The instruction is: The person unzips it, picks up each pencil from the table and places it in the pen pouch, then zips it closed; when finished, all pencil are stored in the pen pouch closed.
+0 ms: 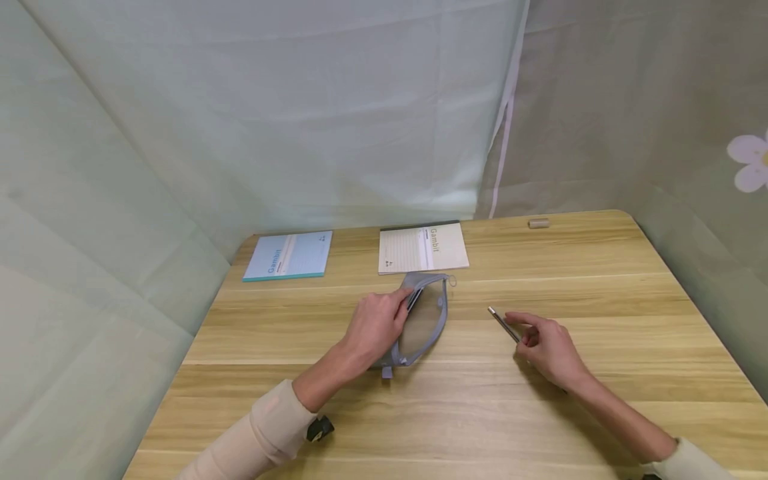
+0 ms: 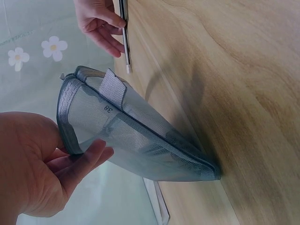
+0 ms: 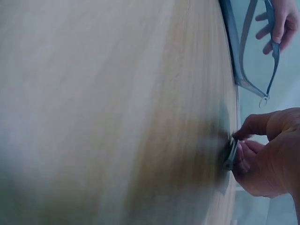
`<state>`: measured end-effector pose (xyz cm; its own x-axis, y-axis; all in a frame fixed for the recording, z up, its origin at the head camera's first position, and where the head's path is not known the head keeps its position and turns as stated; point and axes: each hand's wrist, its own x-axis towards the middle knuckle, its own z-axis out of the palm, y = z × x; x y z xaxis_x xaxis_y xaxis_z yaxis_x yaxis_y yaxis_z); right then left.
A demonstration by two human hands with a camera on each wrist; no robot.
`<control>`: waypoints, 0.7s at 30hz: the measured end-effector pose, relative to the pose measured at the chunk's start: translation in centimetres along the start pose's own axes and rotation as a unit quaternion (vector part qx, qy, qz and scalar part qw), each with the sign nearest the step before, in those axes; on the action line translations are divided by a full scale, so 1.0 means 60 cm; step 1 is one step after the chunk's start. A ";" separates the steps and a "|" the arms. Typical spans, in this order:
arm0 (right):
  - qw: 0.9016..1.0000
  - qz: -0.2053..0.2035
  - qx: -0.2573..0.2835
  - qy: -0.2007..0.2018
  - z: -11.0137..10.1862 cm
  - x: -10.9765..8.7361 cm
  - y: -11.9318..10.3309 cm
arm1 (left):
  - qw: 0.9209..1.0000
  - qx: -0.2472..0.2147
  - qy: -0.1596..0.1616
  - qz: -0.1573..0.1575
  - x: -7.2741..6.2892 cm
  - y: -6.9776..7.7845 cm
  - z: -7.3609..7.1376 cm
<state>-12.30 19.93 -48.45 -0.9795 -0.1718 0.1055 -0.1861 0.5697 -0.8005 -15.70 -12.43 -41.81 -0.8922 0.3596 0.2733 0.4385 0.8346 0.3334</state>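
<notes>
A grey mesh zip pouch [image 1: 425, 320] stands unzipped on the table, its opening facing right. My left hand [image 1: 376, 327] pinches the pouch's left edge between thumb and fingers. The left wrist view shows this hand [image 2: 47, 164] at the rim of the pouch [image 2: 126, 126], which bears a fabric tab and the number 38. Something dark and slim [image 1: 414, 299] lies inside, partly hidden. To the right, my right hand [image 1: 549, 347] pinches a dark pencil [image 1: 503, 324] with a pale eraser end, just above the table. In the right wrist view the pencil [image 3: 230, 157] is seen nearly end-on.
A blue notebook [image 1: 288, 256] lies at the table's back left, and a cream notebook [image 1: 423, 248] lies behind the pouch. A small brown block [image 1: 539, 223] sits near the back right edge. Hanging cloth [image 1: 336, 120] surrounds the wooden table [image 1: 468, 420].
</notes>
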 end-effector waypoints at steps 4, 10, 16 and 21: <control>0.999 0.038 0.030 0.001 -0.001 0.004 -0.005 | 1.000 0.001 0.004 0.003 0.000 0.000 0.000; 0.993 0.082 0.082 0.000 -0.013 0.019 -0.020 | 1.000 -0.002 0.008 0.006 -0.001 0.001 -0.001; 0.982 0.126 0.142 -0.019 -0.022 0.039 -0.042 | 1.000 -0.004 0.009 0.007 -0.001 0.001 0.000; 0.974 0.140 0.177 -0.026 -0.020 0.061 -0.061 | 1.000 -0.004 0.007 0.005 -0.001 0.001 0.001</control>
<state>-15.31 18.19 -44.42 -0.9811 -0.0945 -0.1689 0.1352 0.2897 -0.9475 -15.62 -12.39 -41.84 -0.8864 0.3616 0.2890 0.4478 0.8279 0.3377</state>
